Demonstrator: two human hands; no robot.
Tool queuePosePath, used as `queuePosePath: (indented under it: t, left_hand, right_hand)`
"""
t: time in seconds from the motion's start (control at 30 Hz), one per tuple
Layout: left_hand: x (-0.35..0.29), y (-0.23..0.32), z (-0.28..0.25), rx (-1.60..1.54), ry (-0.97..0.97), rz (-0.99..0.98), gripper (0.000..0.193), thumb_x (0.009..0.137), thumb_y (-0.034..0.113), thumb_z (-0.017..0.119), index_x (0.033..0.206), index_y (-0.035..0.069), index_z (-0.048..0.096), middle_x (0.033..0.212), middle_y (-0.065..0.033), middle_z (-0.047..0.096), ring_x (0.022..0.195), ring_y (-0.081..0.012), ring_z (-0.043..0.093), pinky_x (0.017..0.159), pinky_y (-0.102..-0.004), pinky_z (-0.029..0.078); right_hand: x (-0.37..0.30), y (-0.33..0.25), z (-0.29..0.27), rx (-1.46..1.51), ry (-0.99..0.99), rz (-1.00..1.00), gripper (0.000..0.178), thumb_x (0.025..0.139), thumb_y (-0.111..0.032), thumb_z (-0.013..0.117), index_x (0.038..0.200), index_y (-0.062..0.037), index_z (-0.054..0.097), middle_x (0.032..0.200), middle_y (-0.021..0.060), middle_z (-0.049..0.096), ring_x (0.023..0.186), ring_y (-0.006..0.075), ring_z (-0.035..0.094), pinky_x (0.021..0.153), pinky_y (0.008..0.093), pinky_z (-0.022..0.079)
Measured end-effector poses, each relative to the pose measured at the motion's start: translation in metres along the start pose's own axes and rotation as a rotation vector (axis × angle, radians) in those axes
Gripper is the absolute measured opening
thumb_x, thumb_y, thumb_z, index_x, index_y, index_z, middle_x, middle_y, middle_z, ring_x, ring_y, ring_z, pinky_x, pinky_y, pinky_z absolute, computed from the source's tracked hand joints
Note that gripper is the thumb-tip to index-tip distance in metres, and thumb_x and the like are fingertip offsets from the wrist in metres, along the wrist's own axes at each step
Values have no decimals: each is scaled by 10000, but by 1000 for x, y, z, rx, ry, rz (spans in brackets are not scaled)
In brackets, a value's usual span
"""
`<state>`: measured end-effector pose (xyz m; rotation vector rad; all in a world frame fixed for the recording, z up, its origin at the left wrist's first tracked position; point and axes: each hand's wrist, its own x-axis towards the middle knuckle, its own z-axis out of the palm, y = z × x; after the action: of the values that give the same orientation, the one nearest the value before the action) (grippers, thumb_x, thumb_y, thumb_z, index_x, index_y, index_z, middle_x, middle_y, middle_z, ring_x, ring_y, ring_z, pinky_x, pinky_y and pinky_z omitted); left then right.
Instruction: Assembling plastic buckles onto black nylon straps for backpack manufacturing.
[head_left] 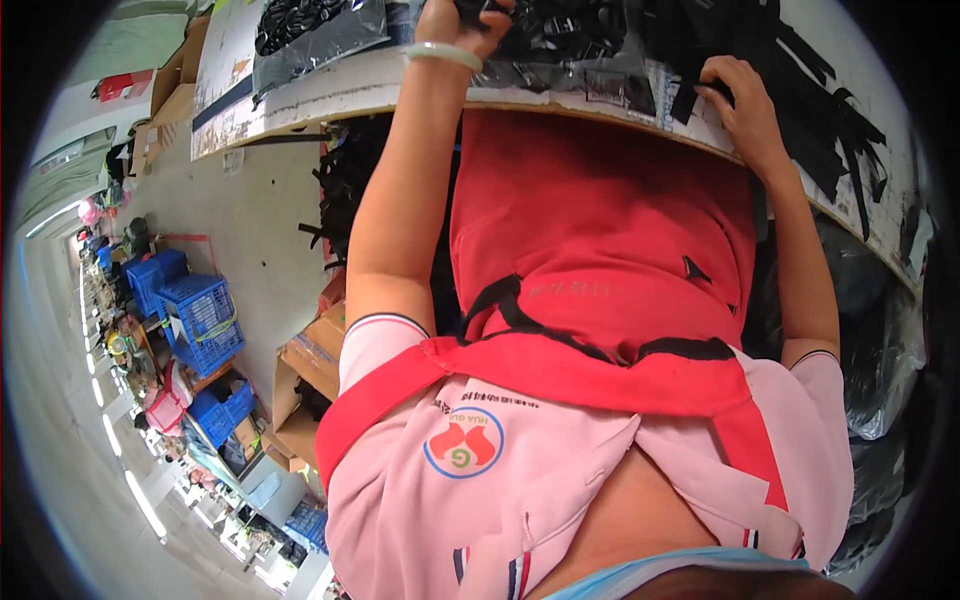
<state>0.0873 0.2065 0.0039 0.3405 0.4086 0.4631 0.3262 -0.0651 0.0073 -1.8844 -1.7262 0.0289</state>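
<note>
My left hand (pixel 462 28), with a pale bangle (pixel 444 54) at the wrist, reaches over the table at the top edge of the view. Its fingers are closed round a small black plastic piece (pixel 482 10), which looks like a buckle and is partly cut off by the edge. Just beside it lies a clear bag of black plastic buckles (pixel 565 35). Farther right, my right hand (pixel 742 108) rests near the table's front edge, its fingers bent and pinching a black webbing strap (pixel 686 102). Part of that strap is hidden by the fingers.
More black straps (pixel 855 140) lie on the worn white table (pixel 290 118) at the right. Another bag of black parts (pixel 315 25) sits at the left. Below are cardboard boxes (pixel 312 350), blue plastic crates (pixel 200 318) and plastic-wrapped black goods (pixel 870 390). Other people sit far left.
</note>
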Motion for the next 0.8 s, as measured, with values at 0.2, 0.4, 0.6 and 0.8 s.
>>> queuePosePath:
  t: [0.2, 0.4, 0.6, 0.8]
  left_hand:
    - [-65, -57, 37, 296, -85, 189, 339, 959, 246, 529, 1209, 19, 501, 981, -124, 610, 745, -175, 561, 450, -231, 410]
    - [-110, -109, 73, 564, -1, 266, 380, 969, 247, 513, 1277, 24, 518, 827, -119, 636, 602, -126, 558, 414, -213, 404]
    - [-115, -127, 59, 622, 7, 173, 395, 970, 226, 501, 1314, 33, 498, 759, -109, 631, 552, -120, 561, 425, -215, 419]
    - [-122, -134, 16, 344, 57, -52, 295, 952, 229, 529, 1133, -1, 561, 797, -81, 601, 664, -156, 591, 415, -243, 445]
  right_hand:
    - [21, -62, -55, 160, 214, 278, 274, 937, -162, 578, 1209, -132, 597, 818, 4, 604, 651, 78, 499, 614, 215, 434]
    - [25, -125, -46, 642, -111, 258, 195, 889, -104, 588, 1055, -23, 648, 875, 91, 644, 753, 160, 624, 699, 269, 483]
    - [20, -119, -16, 823, -221, 376, 141, 854, -115, 658, 917, 11, 657, 819, 31, 638, 731, 91, 604, 671, 241, 488]
    - [-2, -107, -5, 404, 89, 10, 127, 834, -144, 683, 897, -38, 650, 801, 34, 611, 660, 148, 591, 590, 276, 478]
